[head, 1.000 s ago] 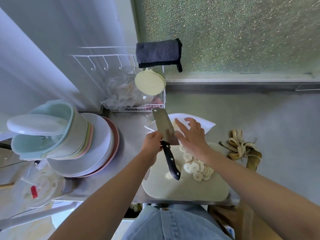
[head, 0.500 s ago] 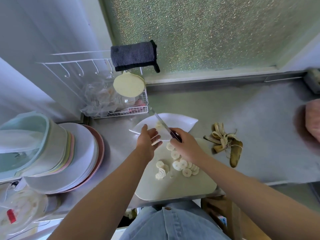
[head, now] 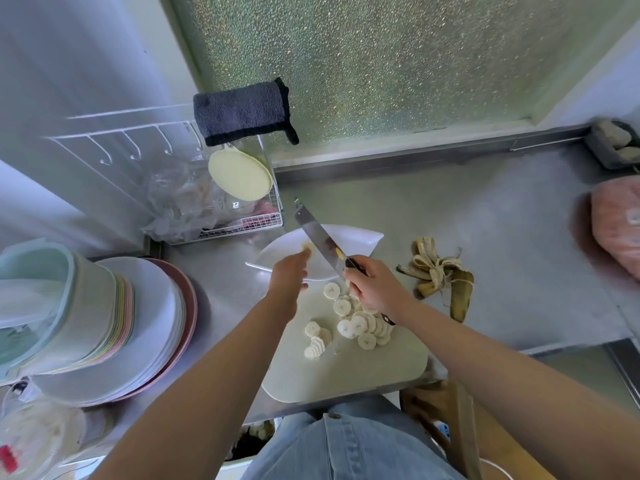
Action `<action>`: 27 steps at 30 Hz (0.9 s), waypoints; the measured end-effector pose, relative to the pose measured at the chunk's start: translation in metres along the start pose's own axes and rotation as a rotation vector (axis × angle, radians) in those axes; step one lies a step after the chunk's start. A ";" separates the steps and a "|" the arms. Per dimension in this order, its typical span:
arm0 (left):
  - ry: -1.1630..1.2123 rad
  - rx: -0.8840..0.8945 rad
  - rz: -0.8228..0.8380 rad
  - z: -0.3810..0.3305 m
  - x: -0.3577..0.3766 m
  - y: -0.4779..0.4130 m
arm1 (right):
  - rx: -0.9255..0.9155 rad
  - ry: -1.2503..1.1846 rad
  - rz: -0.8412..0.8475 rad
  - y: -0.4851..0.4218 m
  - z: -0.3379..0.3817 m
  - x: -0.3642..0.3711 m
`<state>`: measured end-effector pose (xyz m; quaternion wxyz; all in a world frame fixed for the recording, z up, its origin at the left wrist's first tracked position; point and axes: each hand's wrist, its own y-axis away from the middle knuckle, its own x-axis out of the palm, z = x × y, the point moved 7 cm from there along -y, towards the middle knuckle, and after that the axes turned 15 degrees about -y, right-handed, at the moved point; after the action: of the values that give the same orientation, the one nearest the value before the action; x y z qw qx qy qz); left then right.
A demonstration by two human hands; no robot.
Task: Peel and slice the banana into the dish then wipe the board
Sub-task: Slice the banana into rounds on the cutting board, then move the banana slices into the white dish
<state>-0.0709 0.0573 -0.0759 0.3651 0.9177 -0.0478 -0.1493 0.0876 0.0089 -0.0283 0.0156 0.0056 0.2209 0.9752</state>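
Several banana slices [head: 356, 325] lie on the pale cutting board [head: 374, 368] at the counter's front edge. Behind the board sits the white leaf-shaped dish [head: 360, 239]. My right hand [head: 375, 289] grips the black handle of a cleaver [head: 320, 242], whose blade slants up over the dish. My left hand [head: 289, 277] reaches over the dish's near rim with fingers extended beside the blade; it is blurred and holds nothing that I can make out. The banana peel [head: 441, 275] lies on the counter to the right of the board.
A stack of plates and bowls [head: 104, 327] fills the left side. A wire rack [head: 225, 216] with plastic bags stands at the back left, a grey cloth [head: 242, 112] hanging above it. A pink item [head: 616, 226] sits at the far right. A frosted window backs the steel counter [head: 502, 220].
The cleaver passed from my left hand to my right. My left hand, now free, moved over the dish beside the blade. My view shifted to the right.
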 end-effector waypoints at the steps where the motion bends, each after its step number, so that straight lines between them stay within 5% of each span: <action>1: -0.212 0.110 -0.042 -0.004 -0.004 -0.002 | 0.011 -0.008 -0.010 0.000 0.000 -0.003; 3: -0.511 0.240 -0.112 -0.009 -0.007 -0.003 | 0.030 -0.035 -0.031 0.003 -0.002 -0.009; 8: -0.807 0.302 -0.213 -0.017 -0.008 0.006 | -0.034 -0.157 -0.152 0.021 -0.004 -0.030; 18: -0.866 0.498 -0.089 0.023 0.035 0.036 | 0.007 -0.136 -0.693 0.075 -0.060 -0.074; 27: -0.995 0.653 -0.037 0.053 0.058 0.059 | 0.091 0.186 -0.786 0.120 -0.109 -0.062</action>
<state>-0.0313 -0.0312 -0.0859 -0.0048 0.8030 -0.2404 -0.5453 0.1440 -0.1482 -0.0754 0.3668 -0.1669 0.2494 0.8806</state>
